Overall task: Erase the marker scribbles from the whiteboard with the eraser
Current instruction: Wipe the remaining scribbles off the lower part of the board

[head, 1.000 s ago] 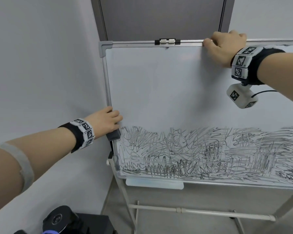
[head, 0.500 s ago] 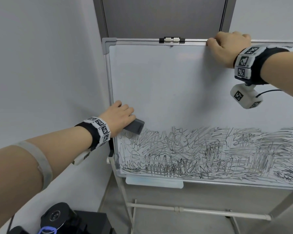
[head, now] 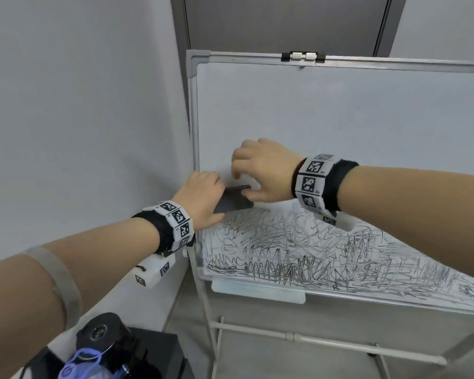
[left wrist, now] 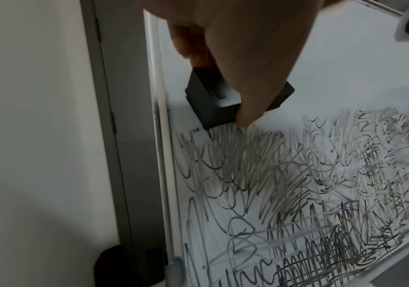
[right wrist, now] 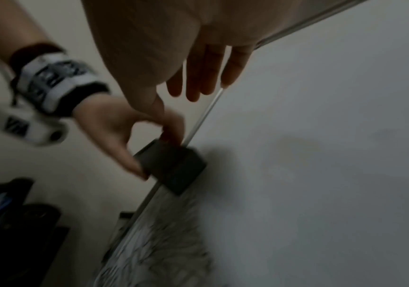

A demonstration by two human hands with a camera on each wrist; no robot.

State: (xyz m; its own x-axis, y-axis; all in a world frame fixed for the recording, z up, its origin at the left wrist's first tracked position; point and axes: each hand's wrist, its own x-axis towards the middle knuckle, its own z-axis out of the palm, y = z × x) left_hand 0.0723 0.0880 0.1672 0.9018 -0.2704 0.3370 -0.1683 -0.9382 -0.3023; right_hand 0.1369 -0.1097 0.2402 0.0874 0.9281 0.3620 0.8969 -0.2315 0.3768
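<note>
A whiteboard on a stand fills a pale-walled corner; its upper part is clean, its lower band thick with marker scribbles. My left hand grasps the dark eraser near the left frame, just above the scribbles, long axis roughly level. My right hand touches its right end, fingers loosely spread. I judge the scribbles lie straight below. Only the left wrist view shows the eraser's lower edge meeting the topmost strokes

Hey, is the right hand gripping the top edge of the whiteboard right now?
No, the right hand is down at the eraser, beside the left hand.
</note>
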